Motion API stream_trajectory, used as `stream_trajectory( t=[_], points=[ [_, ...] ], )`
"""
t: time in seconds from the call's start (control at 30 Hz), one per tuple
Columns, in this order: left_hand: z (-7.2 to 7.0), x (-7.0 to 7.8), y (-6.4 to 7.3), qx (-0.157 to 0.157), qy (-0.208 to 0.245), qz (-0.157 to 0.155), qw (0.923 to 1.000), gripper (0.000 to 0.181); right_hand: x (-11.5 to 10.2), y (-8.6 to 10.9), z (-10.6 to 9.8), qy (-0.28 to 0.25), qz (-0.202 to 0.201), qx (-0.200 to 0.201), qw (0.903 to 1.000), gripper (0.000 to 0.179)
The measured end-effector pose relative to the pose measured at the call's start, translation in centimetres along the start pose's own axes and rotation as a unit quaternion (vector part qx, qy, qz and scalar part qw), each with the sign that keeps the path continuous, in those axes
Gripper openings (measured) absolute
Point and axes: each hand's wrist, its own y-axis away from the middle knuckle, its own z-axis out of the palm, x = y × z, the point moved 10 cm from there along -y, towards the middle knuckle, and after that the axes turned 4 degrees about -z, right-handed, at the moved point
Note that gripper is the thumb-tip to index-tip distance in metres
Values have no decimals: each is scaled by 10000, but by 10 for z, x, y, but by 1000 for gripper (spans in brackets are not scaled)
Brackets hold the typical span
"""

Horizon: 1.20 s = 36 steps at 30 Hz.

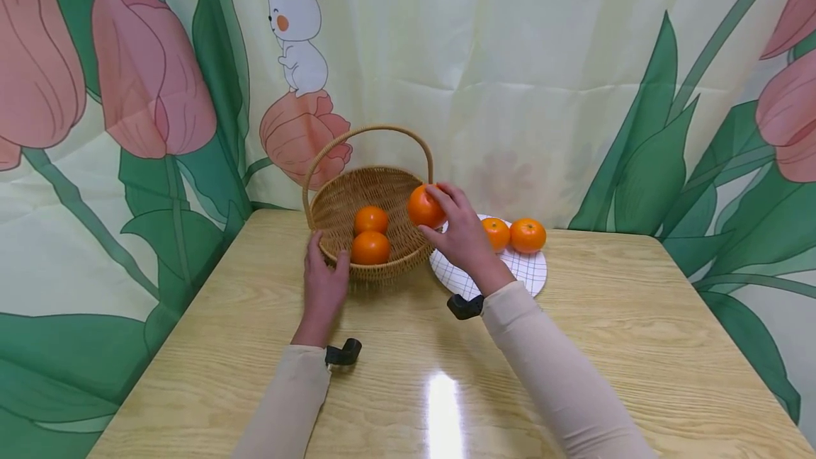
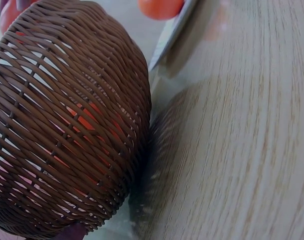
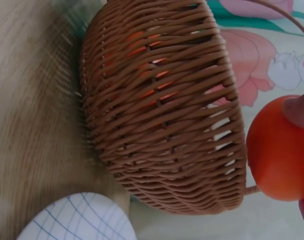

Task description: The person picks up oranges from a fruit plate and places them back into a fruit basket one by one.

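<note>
My right hand (image 1: 464, 236) holds an orange (image 1: 425, 207) between thumb and fingers at the right rim of a wicker basket (image 1: 403, 243). The same held orange (image 3: 279, 150) appears beside the rim in the right wrist view. Inside the basket lie two more oranges, a rear orange (image 1: 371, 219) and a front orange (image 1: 370, 248). At the basket's front left, my left hand (image 1: 325, 285) grips its side near the rim, thumb toward the front. Most of its fingers are hidden in the left wrist view, where the woven wall (image 2: 72, 115) fills the left half.
Right of the basket is a white plate (image 1: 532, 275) with blue grid lines. Two oranges sit on it, a left one (image 1: 496, 234) partly behind my right hand and a right one (image 1: 528, 235). A tall handle (image 1: 382, 127) arches over the basket. A printed curtain (image 1: 523, 91) hangs behind the wooden table (image 1: 395, 374).
</note>
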Motion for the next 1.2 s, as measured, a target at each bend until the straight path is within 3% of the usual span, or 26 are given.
stream_trajectory(
  t=[0.57,0.83,1.2],
  points=[
    [-1,2,1,-10,35,-53,10000,66,3,-1,26,-142,32,-399,9991,63],
    [-1,-3,2,-1,-4,-172,9999,66,6,-2,38,57,192,-984,9949,66],
    [0,0,2,-19,-24,21,10000,66,7,-5,51,439,201,-1672,9847,64]
  ],
)
